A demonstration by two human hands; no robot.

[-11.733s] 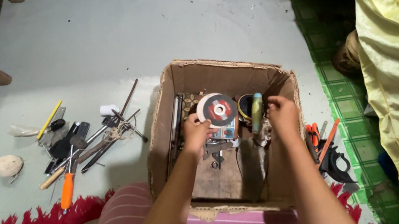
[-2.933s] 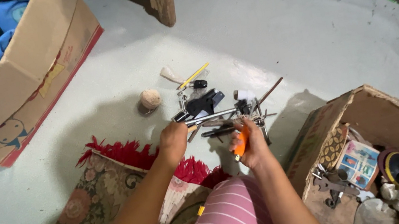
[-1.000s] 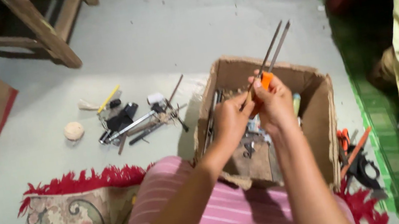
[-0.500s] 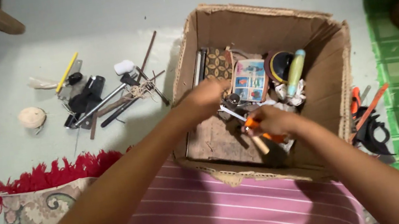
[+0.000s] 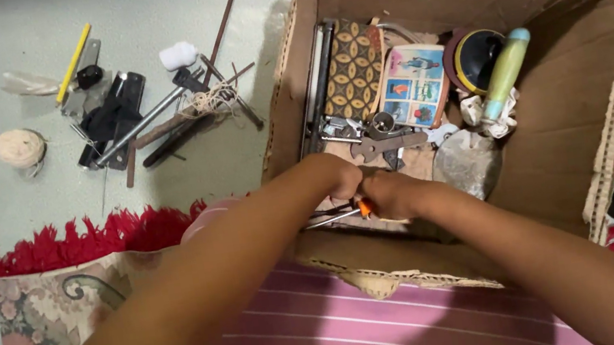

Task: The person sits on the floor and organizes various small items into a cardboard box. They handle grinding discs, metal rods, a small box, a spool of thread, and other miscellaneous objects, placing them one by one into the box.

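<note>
Both hands now low inside the cardboard box (image 5: 611,124), at its near wall — half a second earlier higher over the middle, and a second ago raised above the rim with the metal rods pointing up. Right hand (image 5: 396,193) closed around the orange-handled tool (image 5: 364,207), only a small part of the orange handle showing between the fingers. Left hand (image 5: 341,178) curled shut just beside it, touching the right hand; thin metal rods (image 5: 330,215) sticking out to the left under it, but cannot tell if these fingers really clamp them. So the tool and rods moved from the floor pile into the box, down near the bottom at the near-left corner.

Little open room there: a flat spanner (image 5: 389,143) and other small metal parts lying just beyond the knuckles, a grey stone-like lump (image 5: 466,164) close on the right, a long dark strip along the left wall. More bare bottom toward the right wall. Near wall of the box close under both wrists — torn and bent at the edge. Outside, on the floor to the left, the remaining pile of tools (image 5: 150,115), well apart from the hands.
</note>
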